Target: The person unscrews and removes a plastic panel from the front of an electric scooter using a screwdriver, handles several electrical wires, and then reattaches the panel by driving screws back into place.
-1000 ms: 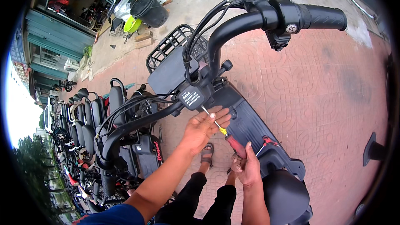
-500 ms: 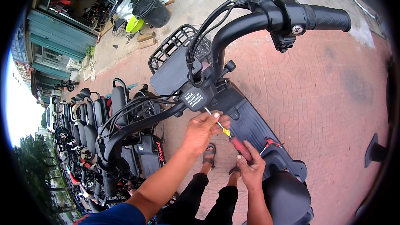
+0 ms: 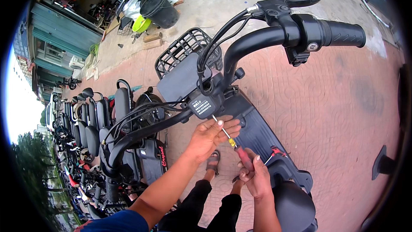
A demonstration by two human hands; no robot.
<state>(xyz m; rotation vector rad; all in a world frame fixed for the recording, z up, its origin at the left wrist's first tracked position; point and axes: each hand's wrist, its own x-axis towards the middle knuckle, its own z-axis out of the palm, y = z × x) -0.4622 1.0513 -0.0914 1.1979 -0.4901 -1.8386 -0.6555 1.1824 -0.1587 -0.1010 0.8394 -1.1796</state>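
Note:
A screwdriver (image 3: 244, 157) with a red handle and something yellow around its shaft points up at the small black box (image 3: 206, 105) in the middle of the handlebar (image 3: 253, 38). Its tip meets the lower edge of that box; the exact contact is too small to see. My right hand (image 3: 259, 178) grips the handle from the right, thumb along it. Further up, my left hand (image 3: 205, 139) steadies the shaft between thumb and fingers, the other fingers stretched out. The handlebar belongs to a black electric scooter, whose footboard (image 3: 257, 131) runs beneath my hands.
A second red-handled tool (image 3: 278, 151) lies on the scooter near its seat (image 3: 294, 206). Ahead are a black basket (image 3: 165, 62), a black bucket (image 3: 159, 10) and a lime-green bowl (image 3: 140, 24). Several parked scooters (image 3: 92, 135) line the left side. A dark stand (image 3: 382, 163) is at right.
My left fingers have stretched out further along the shaft. My right hand's fingers have shifted round the screwdriver handle. The view has moved slightly; the tip stays at the box.

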